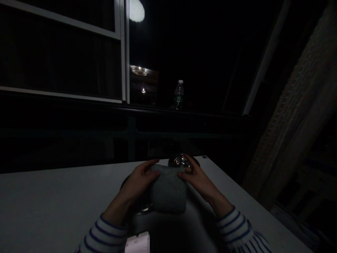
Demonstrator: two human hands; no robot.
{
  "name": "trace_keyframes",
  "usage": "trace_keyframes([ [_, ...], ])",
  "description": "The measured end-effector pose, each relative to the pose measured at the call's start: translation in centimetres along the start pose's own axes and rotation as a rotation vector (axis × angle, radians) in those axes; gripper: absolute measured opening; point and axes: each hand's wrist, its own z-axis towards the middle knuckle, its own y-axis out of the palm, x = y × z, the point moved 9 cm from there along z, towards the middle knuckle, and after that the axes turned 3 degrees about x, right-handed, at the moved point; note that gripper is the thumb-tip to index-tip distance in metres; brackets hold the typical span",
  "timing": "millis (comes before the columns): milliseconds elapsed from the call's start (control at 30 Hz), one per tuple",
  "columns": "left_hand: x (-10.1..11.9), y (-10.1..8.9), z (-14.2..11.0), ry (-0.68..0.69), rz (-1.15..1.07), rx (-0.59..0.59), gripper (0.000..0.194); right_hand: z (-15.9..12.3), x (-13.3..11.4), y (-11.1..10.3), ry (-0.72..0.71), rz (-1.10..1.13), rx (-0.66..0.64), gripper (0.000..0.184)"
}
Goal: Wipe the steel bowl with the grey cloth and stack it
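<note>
A grey-green folded cloth [169,191], which looks like a towel, hangs between my two hands above the white table. My left hand [138,182] pinches its upper left corner between thumb and fingers. At the upper right corner, my right hand [197,177] grips it the same way. Behind the cloth and my right fingers, a shiny metal bowl or lid [180,160] shows in part. Another dark round item with a shiny metal rim [144,210] lies beneath my left hand, mostly hidden by the hand and cloth.
The white table [65,196] stretches left and toward me. A pale pinkish object [137,243] lies at the near edge, partly blurred out. On the sill behind stands a clear bottle [178,96] with a white cap. A light curtain [297,105] hangs at right. The room is dim.
</note>
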Motion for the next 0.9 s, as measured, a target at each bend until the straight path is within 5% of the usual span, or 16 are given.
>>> trace_keyframes([
  [100,0.4,-0.5,0.1,0.124,0.293,0.013,0.054,0.3,-0.1,0.1,-0.1,-0.165,-0.047,0.064],
  [200,1.3,-0.9,0.0,0.25,0.584,0.049,0.037,0.4,-0.6,0.2,-0.189,-0.433,-0.069,0.028],
  [300,1.7,-1.1,-0.2,0.258,0.586,0.022,0.031,0.1,-1.5,0.3,-0.259,-0.497,-0.085,0.019],
  [467,0.3,-0.1,-0.1,0.01,0.113,-0.062,0.04,-0.2,-0.1,0.7,-0.085,0.096,-0.069,0.025],
  [567,-0.3,-0.2,0.2,-0.022,-0.005,0.034,0.04,-0.4,1.6,1.8,0.001,0.433,-0.032,0.032],
  [700,-1.0,-1.4,0.5,-0.001,0.057,0.179,0.04,-0.4,3.8,3.4,0.067,0.521,-0.04,0.037],
  [900,-1.4,-1.3,0.7,0.027,0.006,0.22,0.048,-0.5,5.4,3.5,0.066,0.567,0.03,0.048],
])
